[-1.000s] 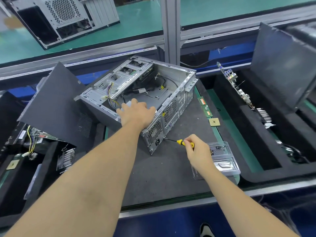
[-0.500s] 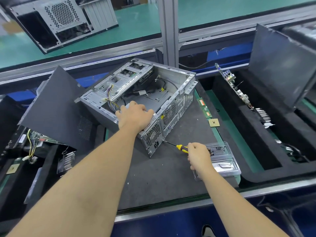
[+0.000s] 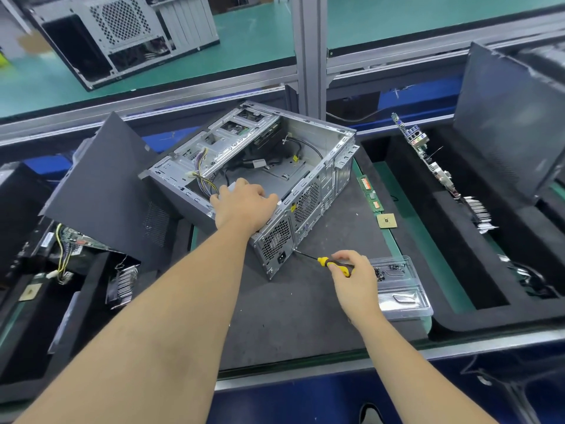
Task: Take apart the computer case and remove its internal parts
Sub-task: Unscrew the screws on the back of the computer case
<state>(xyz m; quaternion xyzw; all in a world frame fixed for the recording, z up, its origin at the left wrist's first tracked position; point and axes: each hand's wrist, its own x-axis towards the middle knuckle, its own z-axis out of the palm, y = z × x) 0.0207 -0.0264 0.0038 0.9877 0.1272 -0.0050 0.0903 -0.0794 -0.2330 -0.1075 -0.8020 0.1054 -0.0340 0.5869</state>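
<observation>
One open computer case (image 3: 269,166) lies on its side in the middle of the dark mat on the desk (image 3: 305,316), side panel off, a few cables still inside. Left hand (image 3: 244,206) grips the near top edge, fingers curled over the rim. Right hand (image 3: 356,278) pinches one yellow-handled screwdriver (image 3: 331,264) – tip is right at the case's rear corner by the power socket. Just beside that hand sits one clear plastic tray (image 3: 403,295) holding small dark screws. Further right on the mat: one green RAM stick (image 3: 371,194) and one CPU chip (image 3: 386,221). A second case (image 3: 122,35) sits on the far green bench.
</observation>
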